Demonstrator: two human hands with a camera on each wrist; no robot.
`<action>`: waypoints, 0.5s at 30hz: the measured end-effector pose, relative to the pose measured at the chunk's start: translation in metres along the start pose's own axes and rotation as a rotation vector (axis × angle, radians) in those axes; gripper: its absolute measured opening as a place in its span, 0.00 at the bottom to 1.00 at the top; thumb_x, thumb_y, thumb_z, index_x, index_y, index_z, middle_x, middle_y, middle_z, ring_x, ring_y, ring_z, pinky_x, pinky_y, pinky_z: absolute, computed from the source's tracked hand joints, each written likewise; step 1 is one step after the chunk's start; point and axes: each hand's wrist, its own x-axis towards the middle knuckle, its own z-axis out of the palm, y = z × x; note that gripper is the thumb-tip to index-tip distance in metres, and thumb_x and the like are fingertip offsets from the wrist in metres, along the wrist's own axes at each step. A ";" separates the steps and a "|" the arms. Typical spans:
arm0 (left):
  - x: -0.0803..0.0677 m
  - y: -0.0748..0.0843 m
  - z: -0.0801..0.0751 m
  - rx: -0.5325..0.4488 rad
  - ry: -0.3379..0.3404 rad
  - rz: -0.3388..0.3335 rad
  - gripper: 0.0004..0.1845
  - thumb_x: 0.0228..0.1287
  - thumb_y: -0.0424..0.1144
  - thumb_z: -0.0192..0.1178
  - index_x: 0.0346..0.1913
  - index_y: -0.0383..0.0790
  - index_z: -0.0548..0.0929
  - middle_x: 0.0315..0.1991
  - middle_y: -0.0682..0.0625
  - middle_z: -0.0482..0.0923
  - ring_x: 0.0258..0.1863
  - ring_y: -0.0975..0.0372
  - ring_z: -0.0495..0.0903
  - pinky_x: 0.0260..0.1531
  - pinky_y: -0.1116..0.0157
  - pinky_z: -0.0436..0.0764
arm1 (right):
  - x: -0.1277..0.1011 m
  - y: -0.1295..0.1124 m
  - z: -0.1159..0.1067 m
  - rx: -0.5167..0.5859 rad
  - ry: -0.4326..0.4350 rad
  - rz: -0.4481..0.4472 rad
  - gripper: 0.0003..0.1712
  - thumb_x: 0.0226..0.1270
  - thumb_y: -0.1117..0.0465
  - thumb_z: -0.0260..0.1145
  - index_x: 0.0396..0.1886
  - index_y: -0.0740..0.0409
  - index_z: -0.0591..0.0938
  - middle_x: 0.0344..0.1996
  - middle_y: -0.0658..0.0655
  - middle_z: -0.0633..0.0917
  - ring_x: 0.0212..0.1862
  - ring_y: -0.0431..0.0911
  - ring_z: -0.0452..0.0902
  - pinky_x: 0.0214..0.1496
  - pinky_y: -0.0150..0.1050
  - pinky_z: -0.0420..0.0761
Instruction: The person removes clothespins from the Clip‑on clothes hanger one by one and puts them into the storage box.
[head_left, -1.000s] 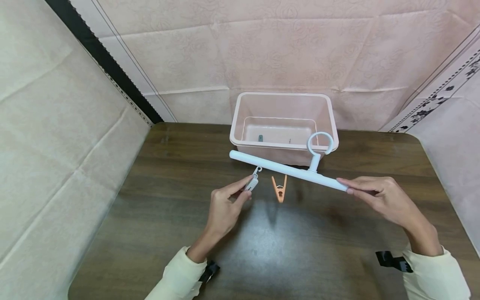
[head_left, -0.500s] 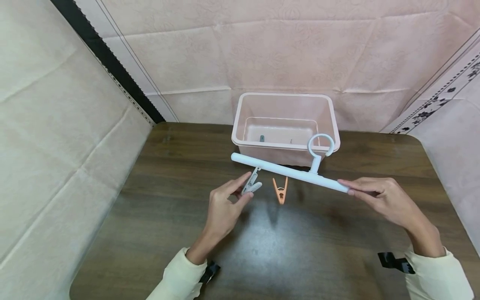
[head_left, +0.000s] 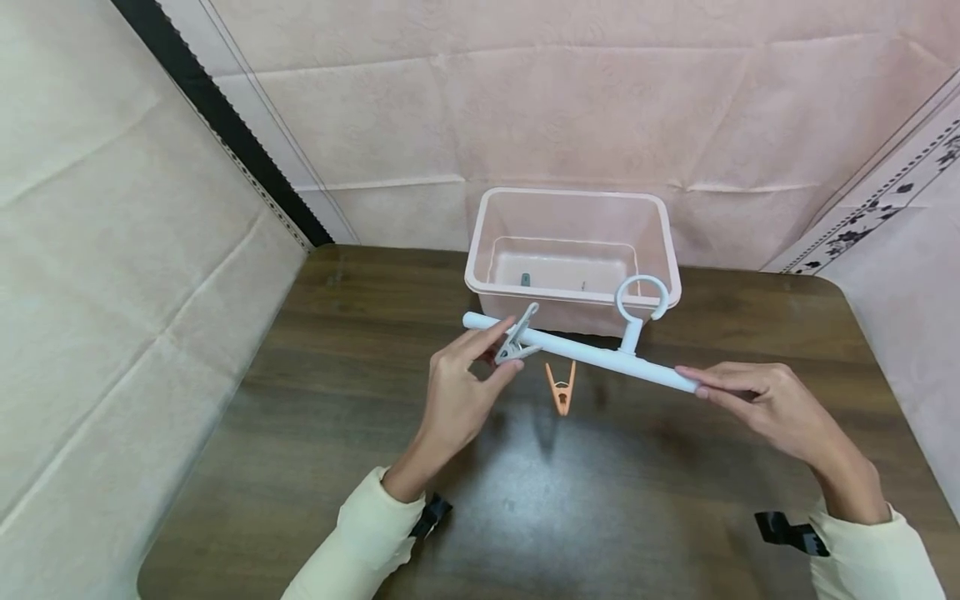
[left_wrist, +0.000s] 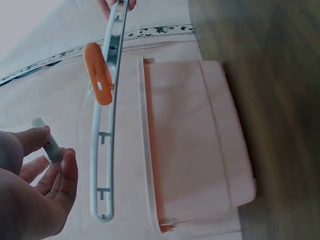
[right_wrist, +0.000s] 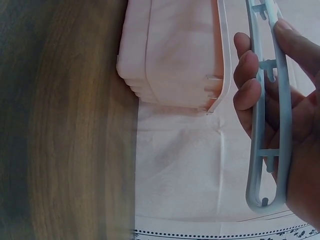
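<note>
A light blue clothes hanger (head_left: 600, 356) is held up slantwise by my right hand (head_left: 783, 408), which pinches its right end between thumb and fingers. The right wrist view shows fingers and thumb on the two bars of the hanger (right_wrist: 284, 120). An orange clothespin (head_left: 562, 400) hangs from the hanger near its middle. My left hand (head_left: 461, 396) pinches a grey clothespin (head_left: 512, 345), which overlaps the hanger's left part in the head view. From the left wrist, this grey clothespin (left_wrist: 51, 149) appears beside the hanger with a gap showing.
Behind the hanger stands a pale pink plastic basket (head_left: 570, 315) at the table's back edge. A small grey piece (head_left: 525, 280) lies inside it. Brown wooden table (head_left: 337, 433) lies under both arms; patterned cloth (head_left: 585, 117) covers the walls behind.
My left hand has moved up with the grey clothespin, which has turned and now overlaps the hanger's left part instead of lying below it. The right hand and hanger have barely shifted.
</note>
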 end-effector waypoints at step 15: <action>0.043 -0.006 0.008 0.087 -0.026 0.095 0.17 0.52 0.25 0.75 0.47 0.30 0.87 0.38 0.43 0.84 0.34 0.58 0.81 0.35 0.62 0.82 | -0.002 0.003 -0.002 0.001 0.000 -0.020 0.30 0.47 0.81 0.75 0.51 0.55 0.89 0.41 0.45 0.88 0.42 0.33 0.83 0.37 0.24 0.75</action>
